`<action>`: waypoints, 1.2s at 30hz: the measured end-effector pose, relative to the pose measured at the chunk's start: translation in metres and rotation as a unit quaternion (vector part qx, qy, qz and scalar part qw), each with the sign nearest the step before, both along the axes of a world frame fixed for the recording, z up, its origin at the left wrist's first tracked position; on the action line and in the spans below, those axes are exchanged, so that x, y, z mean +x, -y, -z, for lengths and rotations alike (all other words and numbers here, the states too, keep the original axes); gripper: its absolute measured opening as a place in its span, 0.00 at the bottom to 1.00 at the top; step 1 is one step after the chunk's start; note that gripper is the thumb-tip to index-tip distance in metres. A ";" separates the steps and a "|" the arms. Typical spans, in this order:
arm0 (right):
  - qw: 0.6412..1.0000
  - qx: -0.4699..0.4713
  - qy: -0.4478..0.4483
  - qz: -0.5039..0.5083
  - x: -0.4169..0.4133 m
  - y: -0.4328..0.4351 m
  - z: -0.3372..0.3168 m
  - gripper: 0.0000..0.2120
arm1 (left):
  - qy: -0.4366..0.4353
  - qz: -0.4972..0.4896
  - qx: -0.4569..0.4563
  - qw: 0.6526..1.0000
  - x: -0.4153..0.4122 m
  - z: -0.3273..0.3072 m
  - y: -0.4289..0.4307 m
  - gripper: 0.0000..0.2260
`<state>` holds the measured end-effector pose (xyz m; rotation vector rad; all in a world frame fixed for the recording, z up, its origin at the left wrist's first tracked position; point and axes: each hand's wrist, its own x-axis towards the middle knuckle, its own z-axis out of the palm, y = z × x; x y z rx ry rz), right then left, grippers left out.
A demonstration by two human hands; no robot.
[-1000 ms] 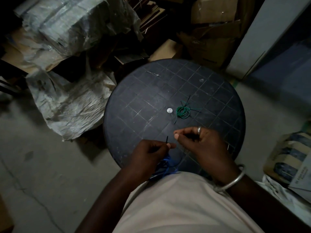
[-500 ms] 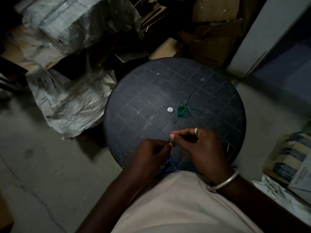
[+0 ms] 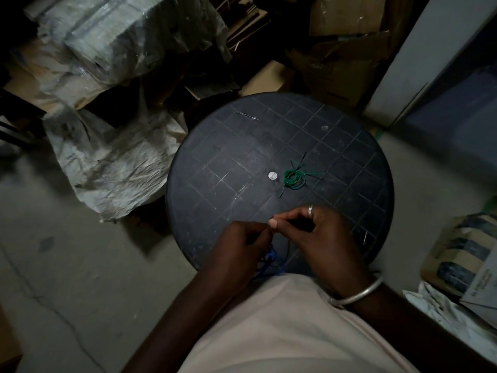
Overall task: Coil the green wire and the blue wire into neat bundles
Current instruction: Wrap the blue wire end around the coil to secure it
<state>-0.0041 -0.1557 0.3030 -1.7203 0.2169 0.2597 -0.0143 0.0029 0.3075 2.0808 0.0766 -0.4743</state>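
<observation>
— Where do we find the two wires?

— The green wire point(image 3: 294, 178) lies coiled in a small loose ring on the round black table point(image 3: 204, 146), just right of the silver disc point(image 3: 272, 175) at its centre, with a few ends sticking out. The blue wire point(image 3: 269, 261) hangs in loops at the table's near edge, between the wrists and above the pale shirt point(image 3: 282, 332).

— And what do we make of the hands?

— They meet fingertip to fingertip over the near part of the table. The left hand point(image 3: 239, 249) is curled, its fingers pinched narrow on the blue wire. The right hand point(image 3: 326, 238), with a ring point(image 3: 310, 210) and a bangle point(image 3: 360, 293), pinches the same strand between thumb and forefinger. A dark strand runs down from the pinch to the loops.

— Can we say what the containers hold?

— Barely. The cardboard boxes point(image 3: 344, 49) behind the table gape open, but their insides are too dark for us to tell. The printed carton point(image 3: 457, 254) at the right shows only its outside. The woven sack point(image 3: 113, 162) on the floor is crumpled, and a plastic-wrapped bundle point(image 3: 107, 36) sits above it.
</observation>
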 end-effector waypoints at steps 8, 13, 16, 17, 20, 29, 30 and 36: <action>0.997 -0.029 0.075 0.001 -0.004 0.004 0.000 0.10 | -0.018 -0.057 -0.052 0.997 0.003 0.003 0.002 0.17; 0.960 -0.178 0.189 -0.101 -0.004 0.008 -0.006 0.13 | -0.016 -0.058 -0.061 0.996 0.005 0.004 0.003 0.15; 0.951 -0.193 0.217 -0.103 -0.003 0.008 -0.006 0.12 | -0.014 -0.059 -0.100 0.993 0.004 0.003 0.003 0.17; 0.951 -0.191 0.221 -0.101 -0.002 0.008 -0.007 0.12 | -0.014 -0.065 -0.110 0.992 0.004 0.005 0.002 0.18; 0.954 -0.186 0.215 -0.095 -0.002 0.009 -0.006 0.11 | -0.014 -0.086 -0.129 0.988 0.005 0.005 0.002 0.18; 0.966 -0.144 0.194 -0.091 0.010 0.014 -0.003 0.07 | -0.033 -0.091 -0.176 0.980 0.007 0.002 0.004 0.10; 0.963 -0.146 0.195 -0.114 0.014 0.016 -0.002 0.07 | -0.030 -0.086 -0.175 0.980 0.006 0.002 0.004 0.10; 0.931 -0.187 0.248 -0.194 0.028 0.018 0.005 0.03 | -0.039 -0.079 -0.182 0.979 0.005 0.003 0.006 0.09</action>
